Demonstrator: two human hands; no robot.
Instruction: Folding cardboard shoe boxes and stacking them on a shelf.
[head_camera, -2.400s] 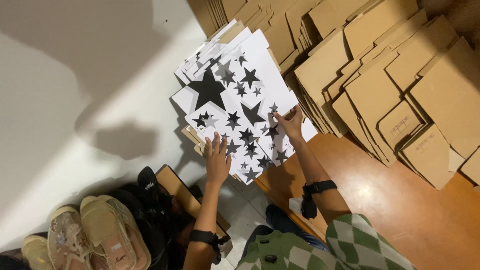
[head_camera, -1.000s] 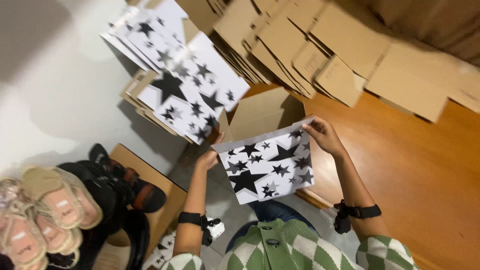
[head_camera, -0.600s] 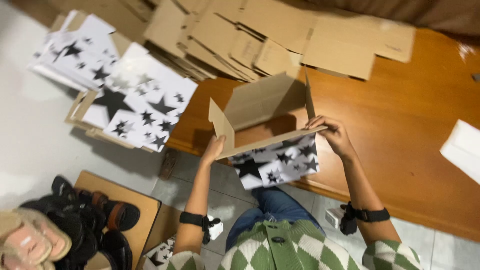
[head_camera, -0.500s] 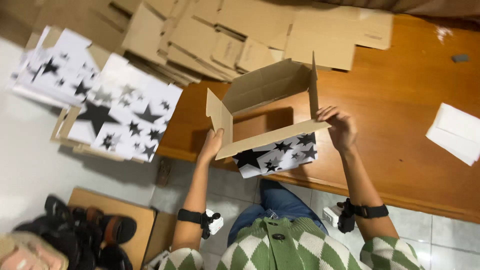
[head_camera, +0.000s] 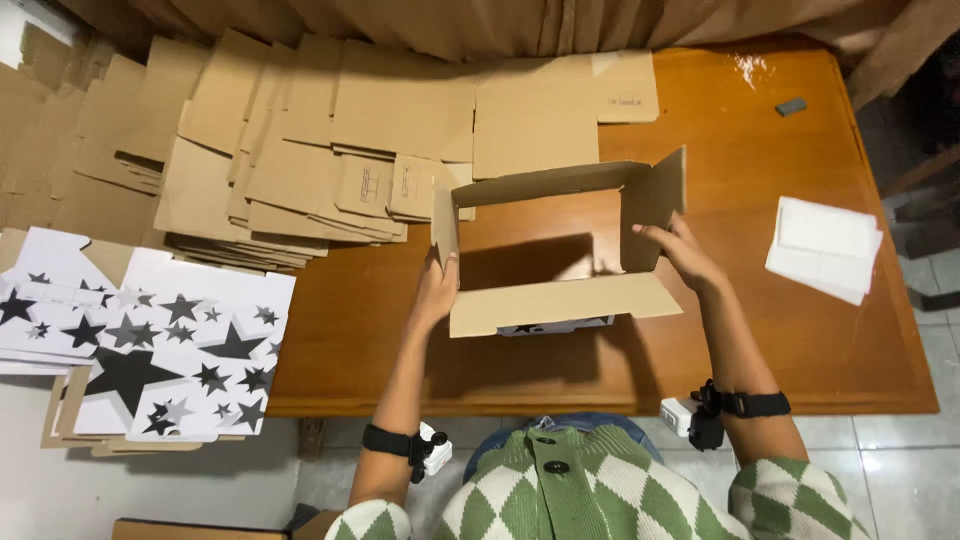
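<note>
An opened cardboard box stands on the wooden table, brown inside, with a white star-printed outside showing under its near flap. My left hand grips its left wall. My right hand holds the right side flap, fingers inside the box. Both wrists wear black bands with small devices.
A big pile of flat brown cardboard blanks covers the table's far left. Flat white sheets with black stars lie stacked on the floor at left. A white stack sits at the table's right, a small dark object at the back right.
I took a flat star-printed sheet from the floor stack, brought it over the table and opened it into a box. My view swung from the floor to the table.
</note>
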